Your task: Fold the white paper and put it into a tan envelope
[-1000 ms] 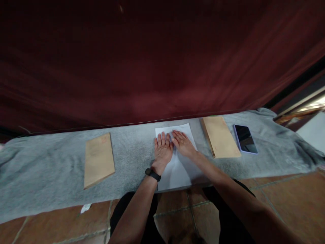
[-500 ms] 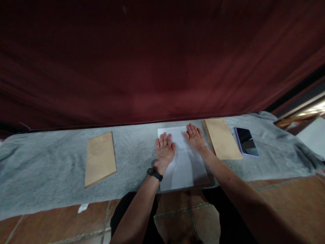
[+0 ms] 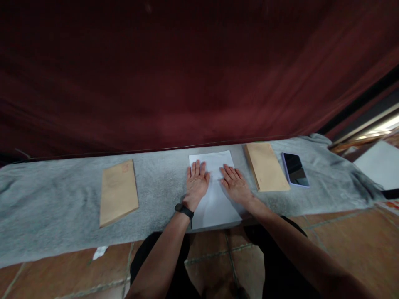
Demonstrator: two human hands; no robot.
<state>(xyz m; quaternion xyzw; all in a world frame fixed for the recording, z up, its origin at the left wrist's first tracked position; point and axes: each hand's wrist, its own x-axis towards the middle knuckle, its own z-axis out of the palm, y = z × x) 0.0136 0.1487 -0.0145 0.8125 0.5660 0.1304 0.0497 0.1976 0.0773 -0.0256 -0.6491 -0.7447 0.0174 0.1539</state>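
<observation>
A white sheet of paper (image 3: 215,207) with faint creases lies flat on the grey cloth, in front of my knees. My left hand (image 3: 197,182) rests palm down on its left side, fingers stretched out; a black watch is on that wrist. On the sheet's right side, my right hand (image 3: 236,185) lies flat with its fingers spread. To the right of the sheet is a stack of brown envelopes (image 3: 268,168). Farther left, apart from both hands, lies another brown envelope (image 3: 119,191) with a small red marking near its top corner.
A phone (image 3: 295,169) in a purple case lies right of the envelope stack. Grey cloth (image 3: 59,191) covers the long, low surface. Dark red fabric (image 3: 187,91) hangs behind it. A white scrap (image 3: 100,252) is on the tiled floor (image 3: 352,245).
My right hand has slid down the sheet from near its top right corner, uncovering that corner. My left hand stays at about the same place on the paper. The view has shifted slightly.
</observation>
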